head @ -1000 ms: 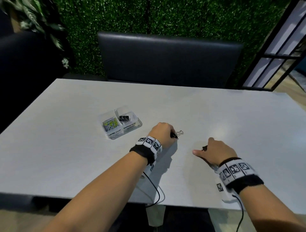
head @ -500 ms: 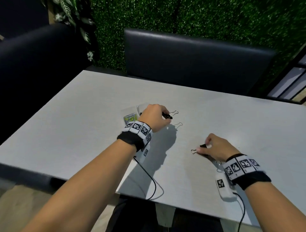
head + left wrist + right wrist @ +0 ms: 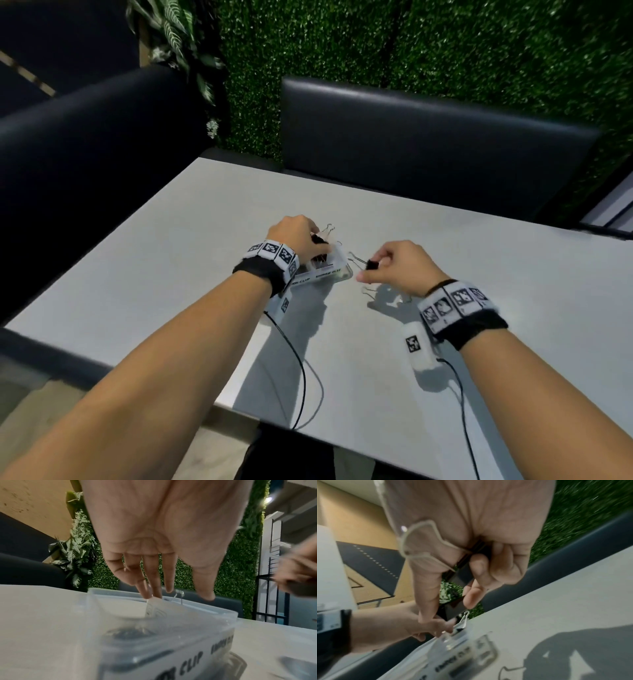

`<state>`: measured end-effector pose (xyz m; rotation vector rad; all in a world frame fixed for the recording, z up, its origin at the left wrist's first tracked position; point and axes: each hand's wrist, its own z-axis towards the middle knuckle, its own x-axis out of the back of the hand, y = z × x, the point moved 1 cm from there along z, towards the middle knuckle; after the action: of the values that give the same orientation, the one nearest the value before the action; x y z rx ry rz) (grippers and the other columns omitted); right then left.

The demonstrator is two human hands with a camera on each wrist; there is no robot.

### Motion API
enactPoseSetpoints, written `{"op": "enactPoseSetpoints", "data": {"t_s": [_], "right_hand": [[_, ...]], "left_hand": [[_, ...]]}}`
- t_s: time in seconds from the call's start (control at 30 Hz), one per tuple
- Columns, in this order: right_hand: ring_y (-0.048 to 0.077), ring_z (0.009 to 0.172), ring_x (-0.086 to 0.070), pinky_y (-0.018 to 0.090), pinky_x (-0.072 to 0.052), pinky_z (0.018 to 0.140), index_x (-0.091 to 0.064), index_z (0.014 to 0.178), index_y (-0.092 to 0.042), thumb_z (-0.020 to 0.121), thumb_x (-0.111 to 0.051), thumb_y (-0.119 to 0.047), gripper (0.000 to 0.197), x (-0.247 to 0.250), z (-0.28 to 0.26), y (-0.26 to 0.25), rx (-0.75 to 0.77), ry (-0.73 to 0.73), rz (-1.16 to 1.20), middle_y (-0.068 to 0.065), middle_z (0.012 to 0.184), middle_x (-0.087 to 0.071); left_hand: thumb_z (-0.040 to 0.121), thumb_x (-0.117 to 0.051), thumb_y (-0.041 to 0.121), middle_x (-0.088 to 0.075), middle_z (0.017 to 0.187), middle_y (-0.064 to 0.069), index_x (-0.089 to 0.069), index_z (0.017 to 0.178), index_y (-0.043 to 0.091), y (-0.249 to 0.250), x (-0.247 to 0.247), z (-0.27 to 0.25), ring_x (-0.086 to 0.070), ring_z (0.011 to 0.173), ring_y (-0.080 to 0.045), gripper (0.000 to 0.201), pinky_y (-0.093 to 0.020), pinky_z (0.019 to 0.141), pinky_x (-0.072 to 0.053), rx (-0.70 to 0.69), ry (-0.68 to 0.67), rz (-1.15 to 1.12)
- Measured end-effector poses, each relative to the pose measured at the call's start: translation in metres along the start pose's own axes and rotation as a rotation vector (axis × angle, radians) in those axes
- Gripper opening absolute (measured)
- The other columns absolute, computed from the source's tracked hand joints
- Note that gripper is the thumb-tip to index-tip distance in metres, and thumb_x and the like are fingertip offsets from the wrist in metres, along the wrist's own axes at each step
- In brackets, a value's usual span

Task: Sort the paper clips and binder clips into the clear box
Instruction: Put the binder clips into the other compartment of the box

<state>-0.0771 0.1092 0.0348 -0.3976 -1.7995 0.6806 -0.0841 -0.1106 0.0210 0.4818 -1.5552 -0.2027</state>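
The clear box (image 3: 323, 274) sits mid-table, with black binder clips lying inside it (image 3: 130, 634). My left hand (image 3: 297, 238) hovers over the box with fingers pointing down into it (image 3: 154, 588). At its fingertips is a black binder clip (image 3: 321, 237), wire handles up (image 3: 463, 620). Just right of the box, my right hand (image 3: 399, 265) pinches another black binder clip (image 3: 372, 264) between thumb and fingers (image 3: 465, 573), above the table. That clip's wire handles point toward the box. The paper clip compartment is hidden behind my left wrist.
The grey table (image 3: 462, 240) stretches bare to the right and far side. Black padded seats (image 3: 428, 147) stand behind and to the left. Wrist cables (image 3: 303, 380) trail over the near table edge. The right hand's shadow (image 3: 565, 654) falls on the tabletop.
My left hand has carried its binder clip left and over the box. My right hand has lifted its clip off the table and brought it close to the box's right side.
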Motion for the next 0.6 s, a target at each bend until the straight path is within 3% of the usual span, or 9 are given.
{"op": "enactPoseSetpoints", "data": {"t_s": [0.03, 0.1, 0.2, 0.3, 0.4, 0.47, 0.53, 0.6], "right_hand": [[0.012, 0.072, -0.062, 0.026, -0.043, 0.057, -0.07, 0.09, -0.019, 0.061, -0.091, -0.046, 0.046, -0.006, 0.01, -0.014, 0.033, -0.003, -0.004, -0.005, 0.079, -0.065], [0.016, 0.086, -0.065, 0.028, -0.049, 0.065, -0.07, 0.1, -0.017, 0.06, -0.09, -0.052, 0.056, -0.017, 0.03, -0.035, 0.079, -0.023, -0.051, -0.003, 0.091, -0.067], [0.024, 0.113, -0.062, 0.034, -0.051, 0.09, -0.059, 0.131, -0.014, 0.064, -0.084, -0.059, 0.085, -0.03, 0.051, -0.055, 0.11, -0.053, -0.127, 0.006, 0.122, -0.066], [0.024, 0.109, -0.064, 0.03, -0.048, 0.085, -0.064, 0.122, -0.014, 0.079, -0.073, -0.056, 0.06, -0.035, 0.068, -0.066, 0.121, 0.013, -0.096, 0.008, 0.123, -0.066], [0.023, 0.075, -0.075, 0.032, -0.059, 0.07, -0.068, 0.102, -0.016, 0.087, -0.066, -0.052, 0.039, -0.038, 0.071, -0.07, 0.093, 0.045, -0.055, 0.0, 0.094, -0.067], [0.022, 0.058, -0.074, 0.039, -0.063, 0.065, -0.067, 0.096, -0.016, 0.09, -0.065, -0.043, 0.028, -0.038, 0.071, -0.066, 0.074, 0.084, -0.024, -0.002, 0.087, -0.064], [0.025, 0.064, -0.073, 0.042, -0.064, 0.069, -0.067, 0.095, -0.016, 0.091, -0.064, -0.036, 0.02, -0.036, 0.07, -0.055, 0.059, 0.127, -0.005, 0.003, 0.095, -0.068], [0.027, 0.08, -0.071, 0.045, -0.062, 0.078, -0.068, 0.097, -0.017, 0.089, -0.063, -0.033, 0.018, -0.034, 0.068, -0.042, 0.023, 0.158, 0.011, 0.004, 0.102, -0.069]], "left_hand": [[0.081, -0.069, 0.06, -0.076, 0.11, 0.002, -0.072, 0.121, 0.027, -0.003, -0.003, 0.001, -0.072, 0.102, -0.024, 0.052, -0.039, 0.09, -0.059, 0.006, 0.002, -0.014], [0.092, -0.061, 0.044, -0.077, 0.114, -0.002, -0.071, 0.123, 0.026, -0.012, -0.002, 0.002, -0.071, 0.105, -0.026, 0.038, -0.039, 0.093, -0.058, 0.03, 0.056, -0.061], [0.095, -0.051, 0.02, -0.075, 0.119, -0.007, -0.072, 0.123, 0.024, -0.035, 0.005, 0.0, -0.069, 0.109, -0.029, 0.035, -0.038, 0.095, -0.056, 0.098, 0.123, -0.139], [0.097, -0.048, 0.017, -0.074, 0.122, -0.007, -0.073, 0.121, 0.023, -0.057, 0.01, -0.004, -0.069, 0.111, -0.029, 0.035, -0.037, 0.096, -0.055, 0.14, 0.143, -0.187], [0.099, -0.048, 0.018, -0.074, 0.124, -0.006, -0.073, 0.122, 0.022, -0.071, 0.012, -0.006, -0.068, 0.114, -0.027, 0.034, -0.034, 0.099, -0.053, 0.147, 0.13, -0.237], [0.1, -0.049, 0.02, -0.074, 0.12, -0.007, -0.073, 0.122, 0.02, -0.075, 0.014, -0.009, -0.068, 0.111, -0.027, 0.032, -0.03, 0.094, -0.052, 0.146, 0.115, -0.269], [0.099, -0.053, 0.023, -0.075, 0.116, -0.007, -0.073, 0.121, 0.019, -0.077, 0.014, -0.013, -0.069, 0.106, -0.026, 0.029, -0.026, 0.087, -0.049, 0.148, 0.116, -0.319], [0.098, -0.056, 0.026, -0.075, 0.115, -0.006, -0.073, 0.119, 0.018, -0.08, 0.013, -0.019, -0.068, 0.105, -0.024, 0.028, -0.024, 0.085, -0.046, 0.143, 0.133, -0.355]]}}
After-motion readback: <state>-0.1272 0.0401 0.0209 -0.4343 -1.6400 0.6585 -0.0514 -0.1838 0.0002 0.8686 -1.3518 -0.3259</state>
